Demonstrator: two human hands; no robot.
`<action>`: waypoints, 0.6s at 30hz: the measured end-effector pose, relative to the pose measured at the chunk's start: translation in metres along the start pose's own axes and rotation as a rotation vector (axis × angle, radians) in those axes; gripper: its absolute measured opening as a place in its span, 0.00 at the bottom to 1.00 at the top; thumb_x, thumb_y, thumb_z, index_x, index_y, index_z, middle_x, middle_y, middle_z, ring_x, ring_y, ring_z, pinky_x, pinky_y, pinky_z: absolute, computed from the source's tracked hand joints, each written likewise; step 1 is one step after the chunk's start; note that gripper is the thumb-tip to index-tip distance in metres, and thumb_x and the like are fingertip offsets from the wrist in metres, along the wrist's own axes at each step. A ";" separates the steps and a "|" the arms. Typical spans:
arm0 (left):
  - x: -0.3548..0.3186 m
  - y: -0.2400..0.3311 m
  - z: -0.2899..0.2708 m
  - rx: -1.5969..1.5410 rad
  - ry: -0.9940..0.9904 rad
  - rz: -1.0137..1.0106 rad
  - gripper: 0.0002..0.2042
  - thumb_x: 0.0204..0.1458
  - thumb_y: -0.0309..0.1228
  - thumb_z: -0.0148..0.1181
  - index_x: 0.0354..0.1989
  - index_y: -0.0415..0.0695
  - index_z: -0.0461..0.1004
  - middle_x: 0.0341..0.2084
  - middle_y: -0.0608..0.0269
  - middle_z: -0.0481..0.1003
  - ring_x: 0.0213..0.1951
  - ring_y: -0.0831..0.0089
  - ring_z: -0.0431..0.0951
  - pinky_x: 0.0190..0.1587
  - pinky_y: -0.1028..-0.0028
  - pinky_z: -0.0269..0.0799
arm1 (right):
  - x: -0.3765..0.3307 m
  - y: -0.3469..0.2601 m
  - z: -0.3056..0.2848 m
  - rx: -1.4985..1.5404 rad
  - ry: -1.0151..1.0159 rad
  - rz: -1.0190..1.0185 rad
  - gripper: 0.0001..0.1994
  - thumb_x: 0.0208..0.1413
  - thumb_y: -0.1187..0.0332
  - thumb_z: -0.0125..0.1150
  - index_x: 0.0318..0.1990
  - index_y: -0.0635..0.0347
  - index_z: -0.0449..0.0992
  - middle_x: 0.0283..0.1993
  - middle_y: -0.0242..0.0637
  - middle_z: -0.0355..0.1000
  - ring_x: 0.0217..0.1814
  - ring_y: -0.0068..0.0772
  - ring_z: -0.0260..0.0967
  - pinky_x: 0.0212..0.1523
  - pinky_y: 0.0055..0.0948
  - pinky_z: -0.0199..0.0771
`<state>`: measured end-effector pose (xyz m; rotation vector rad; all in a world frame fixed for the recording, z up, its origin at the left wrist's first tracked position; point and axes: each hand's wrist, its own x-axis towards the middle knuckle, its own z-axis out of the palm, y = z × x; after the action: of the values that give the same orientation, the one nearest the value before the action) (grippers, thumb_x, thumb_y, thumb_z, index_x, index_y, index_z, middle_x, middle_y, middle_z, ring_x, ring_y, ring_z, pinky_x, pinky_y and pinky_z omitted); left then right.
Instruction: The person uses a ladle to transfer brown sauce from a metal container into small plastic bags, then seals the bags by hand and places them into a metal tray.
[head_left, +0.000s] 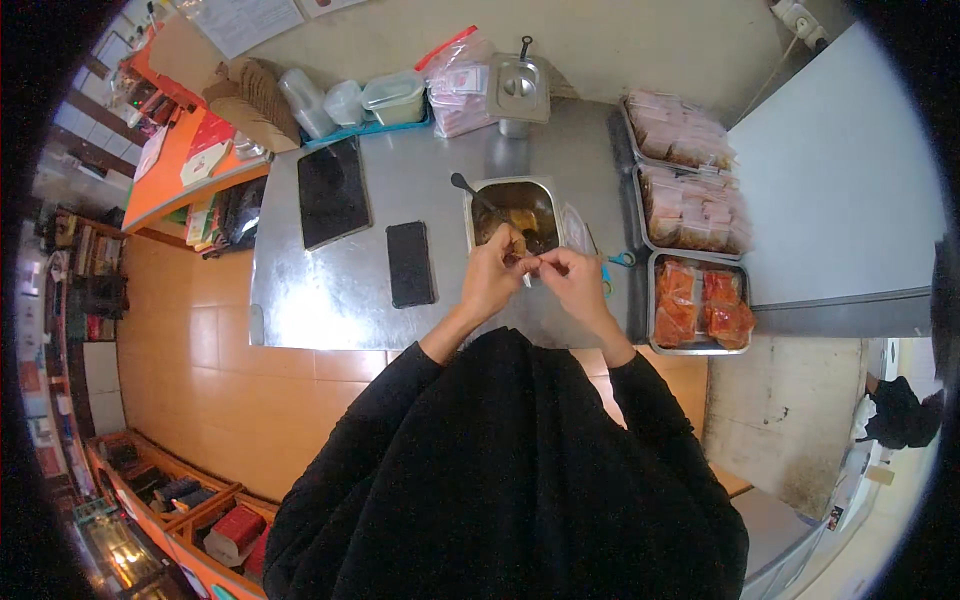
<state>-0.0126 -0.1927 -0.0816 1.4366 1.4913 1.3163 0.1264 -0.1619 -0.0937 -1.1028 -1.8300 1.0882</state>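
Note:
My left hand point(490, 275) and my right hand point(578, 287) meet over the near rim of a rectangular metal pan point(475, 183). Fingers on both sides are pinched together, nearly touching; a small pale bit shows below them, too small to name. Brown, sauce-like food with a yellowish patch lies in the pan. A dark-handled utensil point(466, 187) leans out over its far left corner; its other end is hidden in the pan. Beside the pan's right wall are clear plastic bags point(577, 230) and scissors with blue handles point(622, 259), partly behind my right hand.
Left on the metal table point(340, 310) lie a phone point(410, 264) and a tablet point(334, 192). Plastic tubs point(393, 98), a bag of pink packets point(463, 100) and a lidded metal container point(519, 88) line the back. Trays of pink packets point(690, 210) and orange packets point(700, 305) stand right.

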 end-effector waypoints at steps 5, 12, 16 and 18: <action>-0.009 -0.001 0.013 0.053 0.011 0.071 0.09 0.37 0.21 0.56 0.20 0.39 0.60 0.14 0.61 0.66 0.19 0.76 0.64 0.22 0.77 0.61 | 0.013 0.007 0.002 -0.255 0.259 0.008 0.04 0.40 0.71 0.53 0.23 0.61 0.71 0.18 0.39 0.68 0.19 0.34 0.66 0.20 0.28 0.63; -0.003 -0.012 0.008 0.123 0.146 -0.194 0.10 0.34 0.21 0.52 0.28 0.40 0.61 0.19 0.55 0.68 0.23 0.59 0.70 0.24 0.71 0.64 | 0.004 -0.004 0.016 -0.418 0.124 -0.121 0.04 0.40 0.73 0.51 0.27 0.59 0.69 0.26 0.39 0.67 0.27 0.41 0.66 0.26 0.35 0.65; 0.002 -0.009 0.004 0.561 0.298 0.243 0.14 0.33 0.22 0.51 0.32 0.41 0.60 0.26 0.55 0.65 0.25 0.56 0.69 0.25 0.67 0.65 | 0.002 -0.001 0.019 -0.551 0.002 -0.224 0.07 0.39 0.75 0.49 0.29 0.61 0.69 0.30 0.41 0.65 0.31 0.43 0.65 0.29 0.37 0.66; 0.001 -0.012 0.000 0.685 0.097 0.327 0.14 0.32 0.21 0.51 0.32 0.42 0.61 0.30 0.55 0.62 0.24 0.55 0.69 0.25 0.64 0.65 | 0.003 -0.001 0.019 -0.581 -0.015 -0.236 0.08 0.38 0.75 0.49 0.30 0.61 0.69 0.31 0.41 0.65 0.32 0.44 0.65 0.30 0.37 0.66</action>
<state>-0.0161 -0.1902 -0.0924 2.1431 1.9456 1.1071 0.1081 -0.1647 -0.0993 -1.1498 -2.2932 0.4316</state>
